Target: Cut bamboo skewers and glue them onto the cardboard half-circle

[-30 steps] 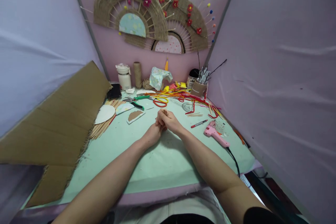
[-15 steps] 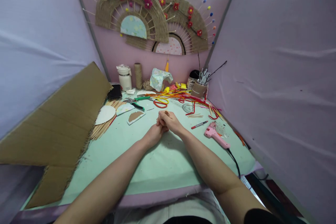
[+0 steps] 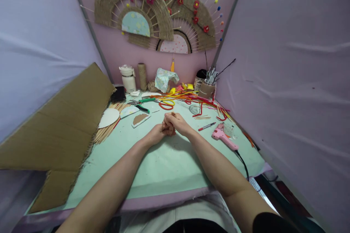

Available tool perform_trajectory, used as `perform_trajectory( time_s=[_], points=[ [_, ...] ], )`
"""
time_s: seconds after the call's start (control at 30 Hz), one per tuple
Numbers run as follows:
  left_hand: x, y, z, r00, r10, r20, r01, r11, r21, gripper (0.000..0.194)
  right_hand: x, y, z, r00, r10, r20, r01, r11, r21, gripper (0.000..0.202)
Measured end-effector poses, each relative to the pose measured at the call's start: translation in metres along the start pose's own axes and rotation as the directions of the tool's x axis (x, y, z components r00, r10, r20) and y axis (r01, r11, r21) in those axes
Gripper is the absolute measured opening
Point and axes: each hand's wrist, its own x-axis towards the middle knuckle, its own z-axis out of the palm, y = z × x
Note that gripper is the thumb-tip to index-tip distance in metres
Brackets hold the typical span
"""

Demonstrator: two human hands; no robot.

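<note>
Left hand [image 3: 158,133] and right hand [image 3: 179,122] were together, clasped around partly hidden thin sticks [image 3: 171,130], probably light, stiff, snappable, best held bunched mid-length.

- A small brown bundle [image 3: 171,130], mostly hidden, is held between the left hand [image 3: 159,133] and right hand [image 3: 178,122].
- A pink glue gun [image 3: 225,137] is laid on the surface [image 3: 166,167], near a pen [image 3: 207,126].
- Scissors [image 3: 166,109] are placed beyond the hands.

More of the sticks [image 3: 171,129] has been uncovered between the left hand [image 3: 161,131] and the right hand [image 3: 176,122], toward six o'clock.
</note>
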Motion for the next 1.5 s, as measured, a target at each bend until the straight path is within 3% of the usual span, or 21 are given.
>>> perform_trajectory(
  time_s=[0.33,0.77,1.03,1.23,1.4,1.5],
  points=[
    [0.001,-0.008,0.0,0.993,-0.055,-0.102,0.055,0.998,0.002,0.018,0.003,0.008,0.004,0.997,-0.04,-0.062,0.045,0.995,0.086,0.055],
    [0.003,-0.004,0.005,0.986,-0.12,-0.12,0.114,0.992,-0.059,0.019,0.011,0.015,0.015,0.949,-0.123,-0.291,0.168,0.977,0.134,0.062],
    [0.001,-0.007,0.006,0.969,-0.115,-0.219,0.132,0.989,0.066,0.018,0.013,0.019,0.016,0.945,-0.164,-0.281,0.212,0.966,0.15,0.056],
    [-0.005,0.004,0.02,0.954,-0.043,-0.298,0.127,0.955,0.269,0.011,0.015,0.024,0.017,0.939,-0.168,-0.301,0.209,0.972,0.11,0.054],
    [-0.006,0.007,0.036,0.94,0.045,-0.339,0.087,0.928,0.363,0.04,0.014,0.03,0.02,0.923,-0.185,-0.339,0.217,0.975,0.058,0.053],
    [-0.005,0.0,0.04,0.937,0.042,-0.346,0.105,0.913,0.394,0.04,0.013,0.032,0.021,0.911,-0.187,-0.367,0.212,0.977,0.028,0.051]
  ],
)
